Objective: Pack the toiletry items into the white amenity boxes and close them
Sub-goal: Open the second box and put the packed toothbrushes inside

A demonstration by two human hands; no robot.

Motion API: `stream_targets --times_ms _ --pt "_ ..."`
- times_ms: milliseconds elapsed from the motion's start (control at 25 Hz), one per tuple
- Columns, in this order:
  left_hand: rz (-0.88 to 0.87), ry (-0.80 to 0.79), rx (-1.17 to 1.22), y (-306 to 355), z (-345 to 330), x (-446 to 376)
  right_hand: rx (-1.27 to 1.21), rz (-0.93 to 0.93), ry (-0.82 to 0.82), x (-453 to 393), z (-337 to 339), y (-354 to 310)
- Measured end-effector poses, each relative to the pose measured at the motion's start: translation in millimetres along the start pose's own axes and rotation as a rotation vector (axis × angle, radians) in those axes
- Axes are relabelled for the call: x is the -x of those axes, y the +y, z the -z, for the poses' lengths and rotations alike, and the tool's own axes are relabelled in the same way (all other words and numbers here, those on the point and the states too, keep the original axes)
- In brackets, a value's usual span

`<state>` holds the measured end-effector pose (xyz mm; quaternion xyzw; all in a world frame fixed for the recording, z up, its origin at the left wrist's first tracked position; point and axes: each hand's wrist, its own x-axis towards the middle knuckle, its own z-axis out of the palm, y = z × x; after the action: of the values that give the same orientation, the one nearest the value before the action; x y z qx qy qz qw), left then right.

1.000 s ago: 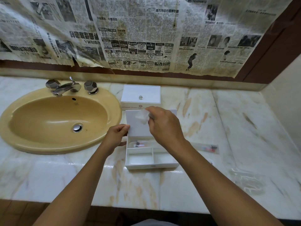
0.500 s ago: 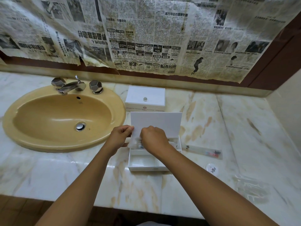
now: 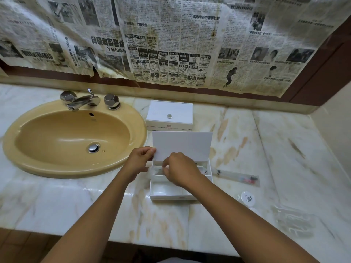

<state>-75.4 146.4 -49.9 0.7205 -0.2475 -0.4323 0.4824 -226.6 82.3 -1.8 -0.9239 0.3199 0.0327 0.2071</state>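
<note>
An open white amenity box stands on the marble counter, its lid raised upright. My left hand pinches the lid's left edge. My right hand reaches into the box's rear compartment, fingers closed on a small clear-wrapped item that is mostly hidden. Behind it sits a second white box, closed, with a small knob on top. Right of the open box lie a wrapped toothbrush, a round white packet and a crumpled clear wrapper.
A tan oval sink with a chrome tap fills the counter's left side. Old newspaper covers the wall behind. A side wall rises at the far right. The counter's front edge runs below my forearms.
My right hand has come down from in front of the lid, carrying the small white item, into the box's rear compartment. My left hand stays on the lid's edge.
</note>
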Motion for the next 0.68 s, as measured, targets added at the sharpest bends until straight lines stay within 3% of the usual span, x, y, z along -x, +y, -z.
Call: stream_targets --times_ms 360,680 --pt "0.017 0.007 0.029 0 -1 1 0.025 -0.011 -0.151 -1 -24 2" --pt "0.017 0.016 0.050 2 -2 3 0.159 -0.041 -0.115 4 -28 -8"
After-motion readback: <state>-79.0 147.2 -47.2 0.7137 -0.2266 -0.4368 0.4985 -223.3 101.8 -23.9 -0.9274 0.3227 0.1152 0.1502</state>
